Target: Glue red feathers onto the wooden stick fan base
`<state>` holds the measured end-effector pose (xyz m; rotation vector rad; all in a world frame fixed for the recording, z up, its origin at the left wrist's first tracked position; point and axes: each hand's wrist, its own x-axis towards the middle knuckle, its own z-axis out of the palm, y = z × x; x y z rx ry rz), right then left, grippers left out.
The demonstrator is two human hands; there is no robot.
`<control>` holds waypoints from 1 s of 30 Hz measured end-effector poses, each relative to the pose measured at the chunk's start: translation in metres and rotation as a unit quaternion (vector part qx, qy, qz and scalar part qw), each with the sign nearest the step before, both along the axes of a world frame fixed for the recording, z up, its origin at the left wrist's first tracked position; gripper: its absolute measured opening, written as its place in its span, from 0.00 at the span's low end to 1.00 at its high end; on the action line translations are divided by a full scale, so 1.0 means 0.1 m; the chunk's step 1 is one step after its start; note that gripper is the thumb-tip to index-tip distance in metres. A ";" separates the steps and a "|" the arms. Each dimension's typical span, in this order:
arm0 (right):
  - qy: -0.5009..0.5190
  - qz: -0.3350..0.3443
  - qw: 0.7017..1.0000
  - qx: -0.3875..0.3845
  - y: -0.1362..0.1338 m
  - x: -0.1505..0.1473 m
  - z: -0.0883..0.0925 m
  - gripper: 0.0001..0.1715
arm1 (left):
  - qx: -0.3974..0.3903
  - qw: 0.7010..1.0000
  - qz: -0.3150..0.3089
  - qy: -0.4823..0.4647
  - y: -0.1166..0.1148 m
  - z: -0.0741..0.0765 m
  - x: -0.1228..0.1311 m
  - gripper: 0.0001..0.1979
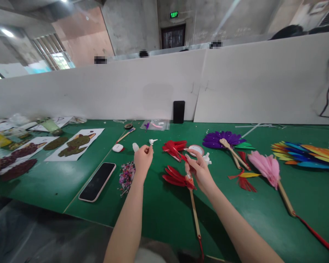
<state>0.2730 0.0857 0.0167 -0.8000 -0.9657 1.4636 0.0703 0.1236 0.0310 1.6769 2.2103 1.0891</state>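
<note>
L hand point(143, 159), mid-frame: fingers point(148, 149) pinched shut on a small white piece point(146, 148), too small to tell what it is. R hand point(199, 168), just right of centre: fingers clenched round the neck of a red feather fan point(177, 177), where the feathers meet the stick point(194, 215). The fan head spreads left, on or just over the surface point(159, 219); can't tell which. A small white bottle point(207, 158) shows right behind the R hand, held or only beside, can't tell.

Looks like fine work at the fan's neck. Best to grip the neck firm w/ the R hand, let the stick lie along the surface for support, and bring the white piece in slowly so the feathers aren't crushed.

Just above the hands: loose red feathers point(174, 147), a round lid point(196, 149), a white nozzle point(152, 141). Lower left of the L hand: a pile of purple bits point(126, 174), then a phone point(97, 181). To the right, well apart: a purple fan point(222, 139) and a pink fan point(265, 166).

Edges: the stick's low end reaches the surface's front edge at frame bottom, so a forearm knock could swing the fan. Open green room lies btwn the forearms and lower right. A white divider point(153, 87) closes the back.
</note>
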 end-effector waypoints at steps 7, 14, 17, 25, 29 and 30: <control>0.110 0.068 0.989 -0.072 0.04 0.04 -0.01 0.22 | -0.119 0.991 0.033 0.052 -0.01 -0.02 -0.21 0.11; 0.174 0.136 0.963 -0.154 0.08 0.07 -0.02 0.22 | 0.096 0.975 -0.158 -0.122 -0.04 0.01 0.13 0.09; 0.162 0.149 0.962 -0.164 0.08 0.07 -0.03 0.21 | 0.070 0.927 -0.300 -0.216 -0.13 0.03 0.35 0.13; -0.034 0.108 0.991 -0.069 -0.02 -0.01 0.05 0.23 | 0.048 0.906 -0.298 -0.296 -0.15 0.01 0.43 0.11; -0.120 0.106 0.987 -0.013 -0.02 -0.04 0.03 0.25 | 0.043 0.910 -0.282 -0.301 -0.14 0.00 0.42 0.11; -0.124 0.102 0.987 -0.006 -0.01 -0.04 0.02 0.26 | 0.047 0.911 -0.283 -0.295 -0.14 0.00 0.43 0.11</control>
